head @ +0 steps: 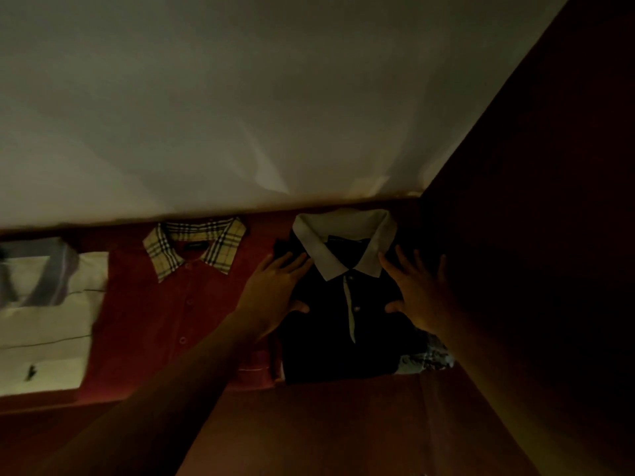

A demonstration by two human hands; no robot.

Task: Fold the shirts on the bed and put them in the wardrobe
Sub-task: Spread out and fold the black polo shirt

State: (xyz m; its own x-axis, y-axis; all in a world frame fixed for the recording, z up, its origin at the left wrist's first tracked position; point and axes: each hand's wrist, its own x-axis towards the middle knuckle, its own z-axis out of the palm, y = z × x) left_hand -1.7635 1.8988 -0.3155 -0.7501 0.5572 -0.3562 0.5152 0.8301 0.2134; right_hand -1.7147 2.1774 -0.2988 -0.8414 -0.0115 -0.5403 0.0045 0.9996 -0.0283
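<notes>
Polo [347, 341] on the shelf [343, 417]
Left hand [275, 290], right hand [417, 293] press flat, unclenched; dragging them back could undo its fold

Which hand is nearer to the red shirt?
Left. The left hand rests on the black shirt beside the red shirt; the right hand lies on the black shirt's far side.

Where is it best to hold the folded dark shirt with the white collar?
Take the dark shirt by its two folded side edges, one hand from each side, where the left hand and right hand lie flat. It lies flat and layered; pulling the collar may unfold it.
</notes>
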